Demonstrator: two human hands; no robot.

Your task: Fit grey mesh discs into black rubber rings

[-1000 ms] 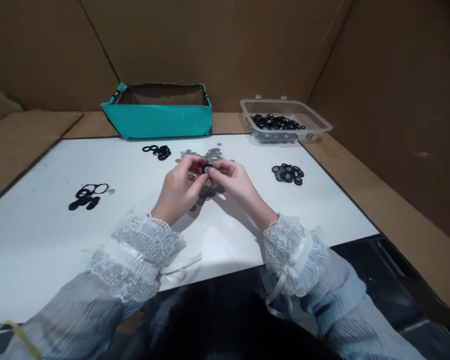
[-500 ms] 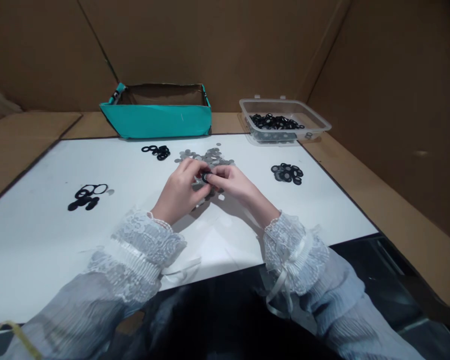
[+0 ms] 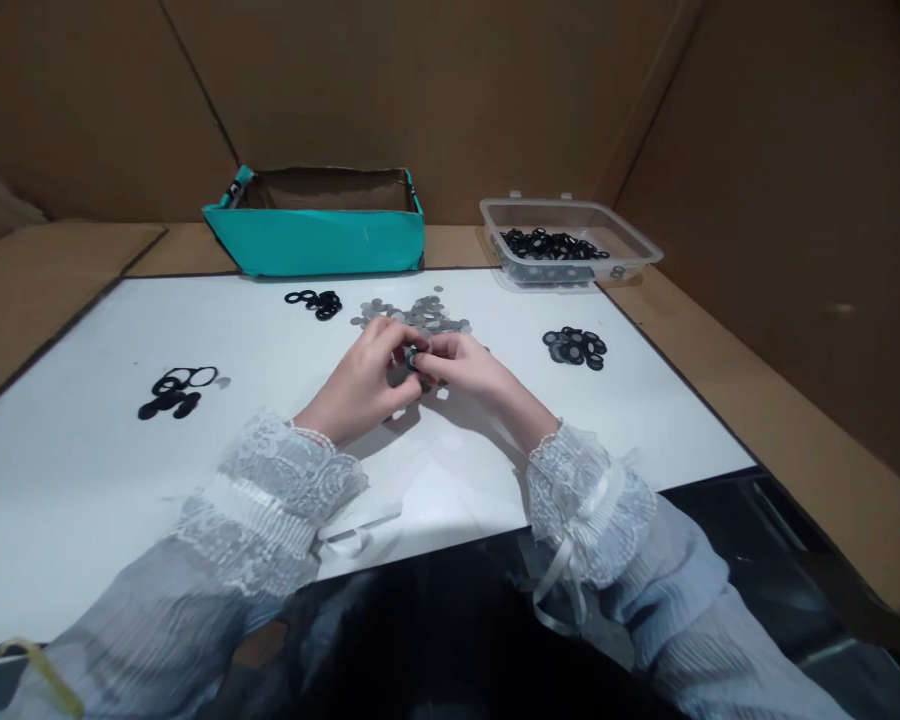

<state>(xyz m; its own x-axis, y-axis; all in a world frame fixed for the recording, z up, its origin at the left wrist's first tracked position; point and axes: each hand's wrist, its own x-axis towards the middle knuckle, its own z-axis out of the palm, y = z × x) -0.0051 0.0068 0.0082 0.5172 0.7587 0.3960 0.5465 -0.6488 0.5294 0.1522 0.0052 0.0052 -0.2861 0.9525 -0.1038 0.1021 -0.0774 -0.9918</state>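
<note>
My left hand [image 3: 371, 380] and my right hand [image 3: 466, 366] meet over a spread of small grey discs [image 3: 425, 314] at the middle of the white board. Between the fingertips is a small black ring [image 3: 411, 357], with something pale showing inside it. The right thumb and fingers pinch the ring. My left fingers curl closely around its other side, closed, and the left thumb lies lower, a little apart. Part of the ring is covered by the fingers. Grey discs lie under and behind both hands.
Black rings [image 3: 319, 303] lie at the back left and more black pieces [image 3: 172, 392] farther left. Black rings with grey centres [image 3: 574, 347] are heaped at right. Behind stand a teal box [image 3: 322, 243] and a clear plastic tub [image 3: 637, 245] holding black rings. Cardboard walls [image 3: 435, 90] enclose the board.
The left thumb has moved slightly down and away from the ring. The black ring has turned a little between the fingertips. The piles look unchanged.
</note>
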